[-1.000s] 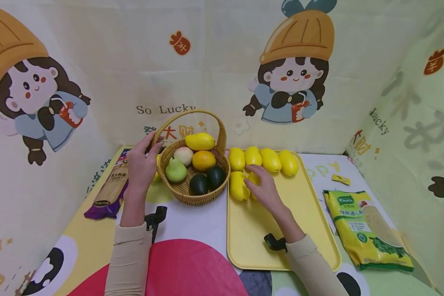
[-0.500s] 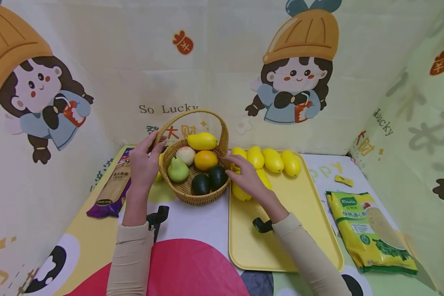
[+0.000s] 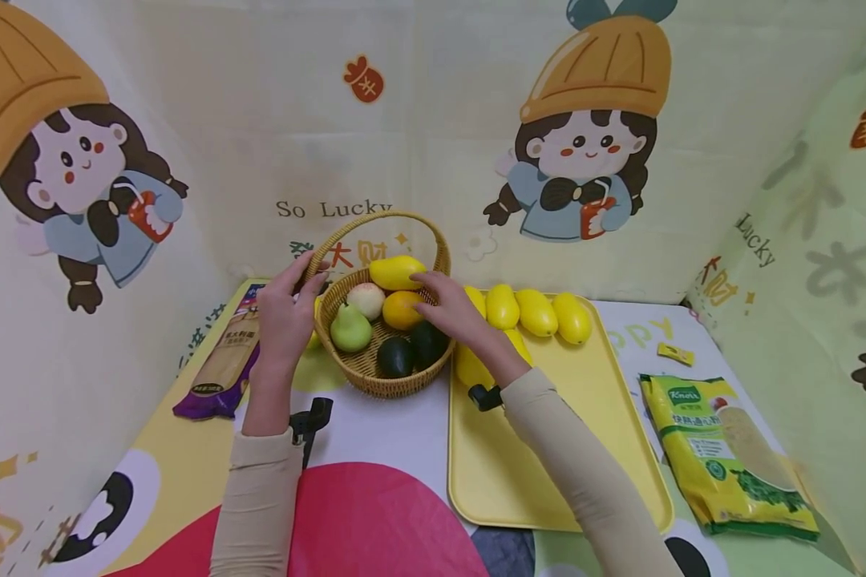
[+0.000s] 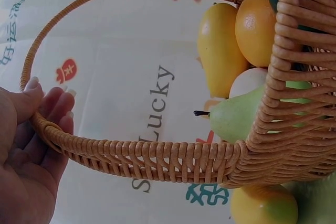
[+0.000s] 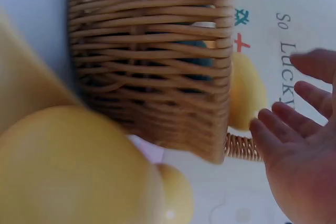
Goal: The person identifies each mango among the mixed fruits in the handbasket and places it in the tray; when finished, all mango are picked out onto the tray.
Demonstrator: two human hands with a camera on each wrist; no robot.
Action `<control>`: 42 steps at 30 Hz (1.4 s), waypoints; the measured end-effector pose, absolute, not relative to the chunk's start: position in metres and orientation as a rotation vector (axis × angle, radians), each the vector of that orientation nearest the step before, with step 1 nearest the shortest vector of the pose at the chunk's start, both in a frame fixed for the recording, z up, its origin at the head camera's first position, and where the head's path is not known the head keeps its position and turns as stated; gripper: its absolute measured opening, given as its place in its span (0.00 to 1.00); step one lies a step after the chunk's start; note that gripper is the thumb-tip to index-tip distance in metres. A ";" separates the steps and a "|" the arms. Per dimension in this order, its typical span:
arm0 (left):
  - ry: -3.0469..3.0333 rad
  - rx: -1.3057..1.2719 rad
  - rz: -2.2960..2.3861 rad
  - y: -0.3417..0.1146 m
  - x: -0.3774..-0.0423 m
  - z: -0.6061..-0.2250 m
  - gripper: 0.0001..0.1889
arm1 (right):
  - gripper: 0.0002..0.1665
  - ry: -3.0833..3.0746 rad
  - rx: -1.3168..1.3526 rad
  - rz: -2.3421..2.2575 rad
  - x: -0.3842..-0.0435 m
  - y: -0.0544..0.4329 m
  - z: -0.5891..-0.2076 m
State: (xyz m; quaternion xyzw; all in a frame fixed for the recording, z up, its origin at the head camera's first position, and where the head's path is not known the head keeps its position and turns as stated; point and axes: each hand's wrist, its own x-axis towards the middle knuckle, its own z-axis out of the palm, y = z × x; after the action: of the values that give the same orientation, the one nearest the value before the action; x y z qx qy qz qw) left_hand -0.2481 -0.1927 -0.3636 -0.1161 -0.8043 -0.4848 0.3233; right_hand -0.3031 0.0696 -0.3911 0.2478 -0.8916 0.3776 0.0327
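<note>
A wicker basket (image 3: 386, 388) stands on the table. My left hand (image 3: 285, 316) grips the left side of its arched handle (image 4: 126, 153), thumb and fingers curled round it. Inside lie a yellow mango (image 3: 392, 272), an orange (image 3: 401, 311), a pale peach (image 3: 365, 301), a green pear (image 3: 350, 328) and two dark avocados (image 3: 394, 357), one partly covered by my right hand. That right hand (image 3: 453, 308) hovers over the basket's right side, fingers spread beside the mango and holding nothing. In the right wrist view the fingertips come close to the mango (image 5: 245, 93).
Right of the basket lies a yellow tray (image 3: 548, 457) with several yellow mangoes (image 3: 537, 312) towards its back. A green-yellow Knorr bag (image 3: 725, 457) and a small yellow packet (image 3: 675, 354) lie further right. A purple-ended pasta pack (image 3: 220, 365) is at left. Yellow fruit (image 4: 264, 205) sits behind the basket.
My right hand has moved left from the mangoes on the tray to above the basket's right side. My left hand keeps its grip on the handle.
</note>
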 end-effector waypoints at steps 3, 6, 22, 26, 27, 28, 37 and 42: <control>-2.111 -0.303 -1.264 -0.196 -0.246 -0.362 0.22 | 0.33 -2.775 0.817 1.137 -0.312 0.058 -0.387; -2.107 -0.307 -1.266 -0.199 -0.246 -0.361 0.22 | 0.33 -2.787 0.847 1.050 -0.321 0.047 -0.384; -2.099 -0.327 -1.253 -0.194 -0.250 -0.365 0.21 | 0.40 -2.950 0.798 0.603 -0.352 0.035 -0.379; -2.096 -0.324 -1.252 -0.194 -0.251 -0.365 0.21 | 0.39 -2.988 0.754 0.517 -0.352 0.030 -0.379; -2.093 -0.326 -1.254 -0.194 -0.251 -0.365 0.21 | 0.39 -2.986 0.741 0.506 -0.352 0.029 -0.379; -2.091 -0.327 -1.257 -0.193 -0.251 -0.365 0.21 | 0.38 -2.982 0.731 0.505 -0.351 0.028 -0.379; -2.100 -0.322 -1.287 -0.193 -0.251 -0.365 0.22 | 0.43 -3.001 0.647 0.699 -0.346 0.024 -0.382; -2.087 -0.324 -1.315 -0.193 -0.251 -0.365 0.21 | 0.37 -2.939 0.655 0.816 -0.346 0.022 -0.383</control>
State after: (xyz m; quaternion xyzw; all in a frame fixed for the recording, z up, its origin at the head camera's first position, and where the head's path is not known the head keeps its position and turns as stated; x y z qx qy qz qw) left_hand -0.2507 -0.1929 -0.3646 -0.1234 -0.7945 -0.5005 0.3209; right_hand -0.3458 0.0224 -0.3832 0.2100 -0.9420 0.2614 0.0110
